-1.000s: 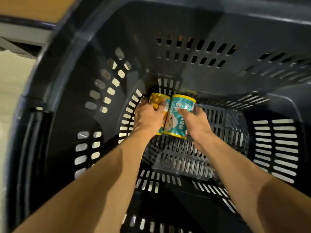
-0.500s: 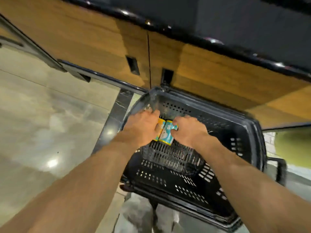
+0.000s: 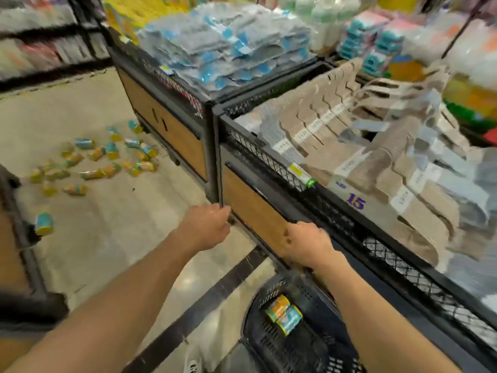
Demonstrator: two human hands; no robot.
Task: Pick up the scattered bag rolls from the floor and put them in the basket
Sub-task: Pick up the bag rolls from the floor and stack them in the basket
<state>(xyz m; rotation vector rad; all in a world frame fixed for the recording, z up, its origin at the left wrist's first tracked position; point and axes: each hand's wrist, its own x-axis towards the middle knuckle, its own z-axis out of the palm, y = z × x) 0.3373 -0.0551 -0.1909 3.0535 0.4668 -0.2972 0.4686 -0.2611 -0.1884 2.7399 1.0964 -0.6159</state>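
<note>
Two bag rolls [image 3: 283, 314] side by side in black basket [image 3: 269, 343]; both hands' fingers loosely curled, empty

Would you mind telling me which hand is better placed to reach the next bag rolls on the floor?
Probably the left hand: the scattered bag rolls lie to the left, and it appears empty. The right hand is nearer the display bins, above the basket.

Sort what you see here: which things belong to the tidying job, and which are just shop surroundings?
Job: bag rolls scattered on the floor; two rolls in the basket; both empty hands.
Surroundings: sock display; blue packets; price tag "15".
</note>
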